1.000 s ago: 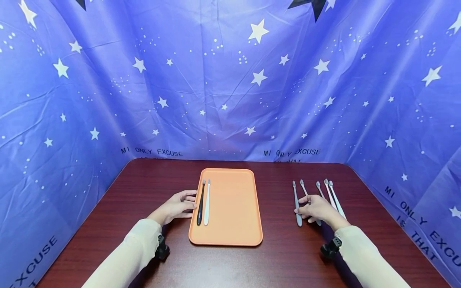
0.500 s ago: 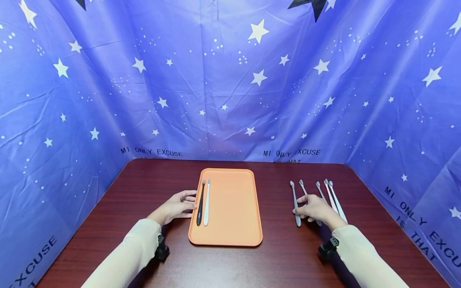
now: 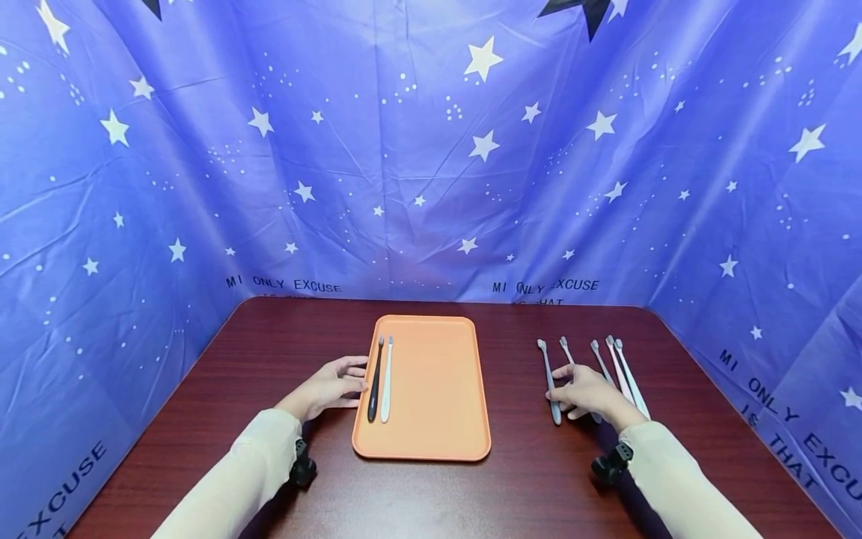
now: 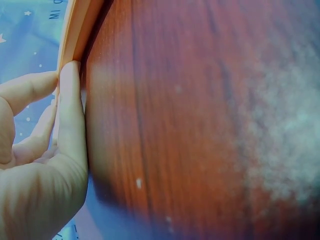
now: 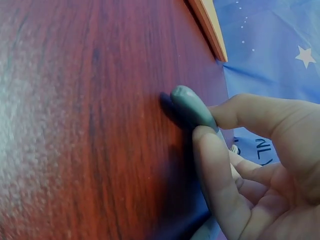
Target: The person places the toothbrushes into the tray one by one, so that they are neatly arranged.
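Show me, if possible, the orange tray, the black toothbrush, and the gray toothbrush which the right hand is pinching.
Orange tray [image 3: 438, 382]: head view, bare middle of its floor.
Black toothbrush [image 3: 375, 385]: head view, on its handle.
Gray toothbrush [image 5: 194, 107]: right wrist view, rounded end of its handle.

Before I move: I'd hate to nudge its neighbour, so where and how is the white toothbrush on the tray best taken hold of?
I'd pinch the white toothbrush at mid-handle, coming from above and the right. It lies lengthwise, brush head at the far end; the black toothbrush runs close along its left, while most of the orange tray is to its right.
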Demonstrator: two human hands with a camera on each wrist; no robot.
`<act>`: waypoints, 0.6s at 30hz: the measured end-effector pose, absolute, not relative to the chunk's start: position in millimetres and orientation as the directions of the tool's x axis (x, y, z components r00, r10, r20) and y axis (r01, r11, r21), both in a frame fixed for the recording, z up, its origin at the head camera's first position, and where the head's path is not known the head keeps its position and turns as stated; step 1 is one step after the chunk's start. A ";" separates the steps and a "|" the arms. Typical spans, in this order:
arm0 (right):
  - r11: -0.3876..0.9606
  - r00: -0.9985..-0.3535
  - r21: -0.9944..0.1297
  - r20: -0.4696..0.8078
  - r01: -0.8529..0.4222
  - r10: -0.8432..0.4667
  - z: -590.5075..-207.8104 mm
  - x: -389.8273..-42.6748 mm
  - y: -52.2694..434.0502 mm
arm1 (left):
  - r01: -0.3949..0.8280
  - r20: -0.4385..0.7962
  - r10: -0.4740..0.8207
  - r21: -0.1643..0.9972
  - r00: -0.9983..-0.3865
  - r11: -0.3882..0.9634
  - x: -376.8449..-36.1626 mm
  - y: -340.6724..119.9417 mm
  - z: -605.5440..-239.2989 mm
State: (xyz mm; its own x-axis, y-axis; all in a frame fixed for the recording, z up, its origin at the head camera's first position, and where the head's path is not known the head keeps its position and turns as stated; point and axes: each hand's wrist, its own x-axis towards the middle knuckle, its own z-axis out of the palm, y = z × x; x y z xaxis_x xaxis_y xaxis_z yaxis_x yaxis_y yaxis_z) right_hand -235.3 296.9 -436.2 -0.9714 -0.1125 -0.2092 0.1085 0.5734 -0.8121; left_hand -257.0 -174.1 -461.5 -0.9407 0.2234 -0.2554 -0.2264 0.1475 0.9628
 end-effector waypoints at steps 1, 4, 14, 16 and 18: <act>0.567 -0.970 -0.817 -0.210 0.105 -0.124 -436.1 -235.7 297.7 | -0.225 -0.254 0.225 0.963 -0.941 0.149 -256.9 -174.1 -461.3; 0.540 -0.965 -0.834 -0.221 0.113 -0.140 -434.7 -237.0 299.4 | -0.224 -0.254 0.227 0.963 -0.940 0.150 -257.6 -173.9 -461.3; 0.476 -0.959 -0.874 -0.210 0.098 -0.189 -430.5 -238.6 299.4 | -0.231 -0.260 0.224 0.962 -0.939 0.147 -258.9 -174.3 -462.0; 0.462 -0.958 -0.882 -0.204 0.092 -0.199 -430.5 -238.8 299.3 | -0.231 -0.260 0.224 0.962 -0.939 0.146 -258.7 -174.3 -462.2; 0.453 -0.957 -0.887 -0.204 0.092 -0.205 -430.4 -239.0 298.9 | -0.231 -0.260 0.225 0.962 -0.939 0.146 -258.5 -174.3 -462.2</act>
